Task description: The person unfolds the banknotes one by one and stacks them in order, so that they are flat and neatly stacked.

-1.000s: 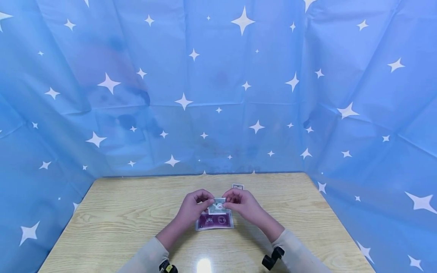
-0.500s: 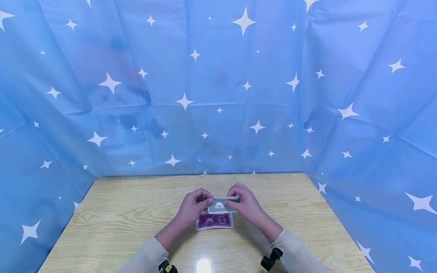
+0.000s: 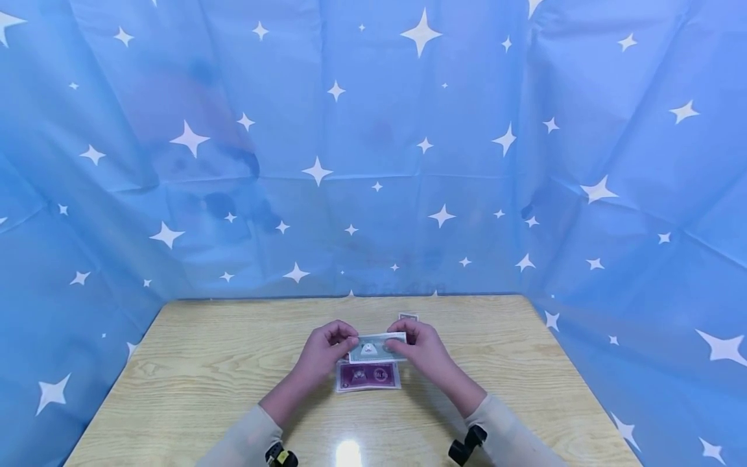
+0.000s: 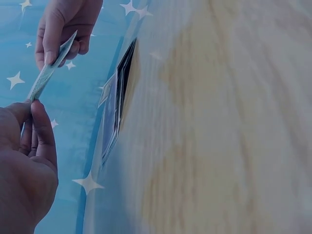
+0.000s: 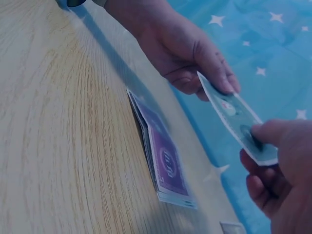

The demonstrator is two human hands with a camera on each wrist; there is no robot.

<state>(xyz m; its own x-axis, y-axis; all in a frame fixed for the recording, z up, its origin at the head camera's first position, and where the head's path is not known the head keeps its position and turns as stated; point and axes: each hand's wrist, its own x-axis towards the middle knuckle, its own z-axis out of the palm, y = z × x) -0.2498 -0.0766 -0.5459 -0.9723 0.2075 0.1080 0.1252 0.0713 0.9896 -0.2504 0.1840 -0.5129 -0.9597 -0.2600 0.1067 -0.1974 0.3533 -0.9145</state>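
A pale green play banknote [image 3: 373,350] is stretched flat between both hands, above the table. My left hand [image 3: 323,350] pinches its left end between thumb and fingers; my right hand [image 3: 421,347] grips the right end, thumb on the printed face. In the left wrist view the green note [image 4: 48,73] shows edge-on, raised clear of the tabletop. Just below it in the head view lies a small stack of play banknotes [image 3: 367,377], a purple one on top. From the right wrist view the stack [image 5: 168,163] appears layered and slightly bulged, its ends not quite lined up.
Behind my right hand lies another small printed note [image 3: 408,316], partly covered by the fingers. The wooden table [image 3: 233,376] ends at a blue curtain [image 3: 373,214] with white stars. Black wrist cameras [image 3: 467,445] sit on both cuffs.
The green note showed only a short, folded width a second ago; it has opened out rightward to full length. Both hands have since shifted slightly apart, the left one leftward.
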